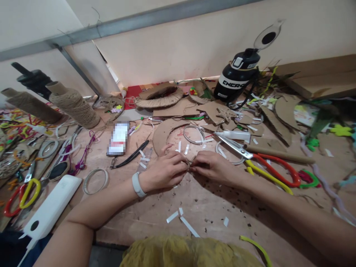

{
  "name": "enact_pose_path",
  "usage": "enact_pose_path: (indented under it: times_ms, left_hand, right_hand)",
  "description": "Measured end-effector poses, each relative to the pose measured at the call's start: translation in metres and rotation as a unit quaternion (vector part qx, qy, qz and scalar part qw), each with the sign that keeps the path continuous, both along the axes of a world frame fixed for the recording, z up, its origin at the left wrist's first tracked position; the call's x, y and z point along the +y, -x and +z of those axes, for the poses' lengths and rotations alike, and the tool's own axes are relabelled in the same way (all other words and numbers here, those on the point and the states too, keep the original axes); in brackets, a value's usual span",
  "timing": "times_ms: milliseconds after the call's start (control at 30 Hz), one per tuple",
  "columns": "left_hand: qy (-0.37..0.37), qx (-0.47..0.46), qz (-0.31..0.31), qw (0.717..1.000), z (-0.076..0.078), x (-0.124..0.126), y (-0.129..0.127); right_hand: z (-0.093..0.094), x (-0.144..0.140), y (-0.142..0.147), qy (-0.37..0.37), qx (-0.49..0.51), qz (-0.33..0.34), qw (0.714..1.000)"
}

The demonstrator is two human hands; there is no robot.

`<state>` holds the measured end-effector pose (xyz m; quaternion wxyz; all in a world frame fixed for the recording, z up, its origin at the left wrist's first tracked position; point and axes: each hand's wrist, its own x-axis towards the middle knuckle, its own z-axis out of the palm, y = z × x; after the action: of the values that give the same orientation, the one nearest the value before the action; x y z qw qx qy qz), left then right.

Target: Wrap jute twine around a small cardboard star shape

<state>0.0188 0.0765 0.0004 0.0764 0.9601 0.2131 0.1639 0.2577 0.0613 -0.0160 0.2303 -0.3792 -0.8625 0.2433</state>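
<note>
My left hand (168, 171), with a pale band on its wrist, meets my right hand (213, 167) at the middle of the table. Between their fingertips both pinch a small brown twine piece (190, 162); its shape is mostly hidden. Just beyond lies a cardboard crescent (161, 135), close to my left fingers. A thin grey ring (194, 134) rests past my fingertips, among white paper strips (187, 149). To the right of my right hand are large open scissors (247, 154) with red and yellow handles, beside a clear-white tube (235, 135).
Twine spools (75, 105) stand at the left, near a phone (119, 139), a tape roll (96, 181) and smaller scissors (26, 191). A black bottle (236, 76) stands at the back right. Behind my hands lie a twine-wrapped ring (161, 101) and cardboard offcuts (280, 120).
</note>
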Motion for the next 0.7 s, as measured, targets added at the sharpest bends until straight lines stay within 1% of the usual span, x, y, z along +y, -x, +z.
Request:
enact_pose_path:
  times_ms: [100, 200, 333, 567, 700]
  left_hand:
    - [0.008, -0.006, -0.002, 1.000, -0.0016, 0.0015, 0.0009]
    - [0.024, -0.003, -0.003, 1.000, -0.0015, 0.0023, 0.0018]
    - [0.042, -0.003, -0.002, 0.999, -0.0006, 0.0034, 0.0017]
    - [0.069, -0.002, 0.018, 0.997, -0.0030, 0.0061, -0.0008]
    - [0.104, -0.003, 0.032, 0.994, -0.0021, 0.0063, -0.0019]
  right_hand:
    - [-0.0011, -0.0001, -0.0013, 0.034, 0.004, -0.017, 0.999]
    - [-0.0012, -0.0005, -0.0016, 0.043, 0.007, -0.026, 0.999]
    - [0.0002, -0.0007, -0.0016, 0.050, 0.016, -0.018, 0.998]
    - [0.0021, 0.0006, -0.0019, 0.068, 0.016, -0.010, 0.998]
    - [0.0033, 0.0004, -0.0013, 0.087, 0.016, -0.012, 0.996]
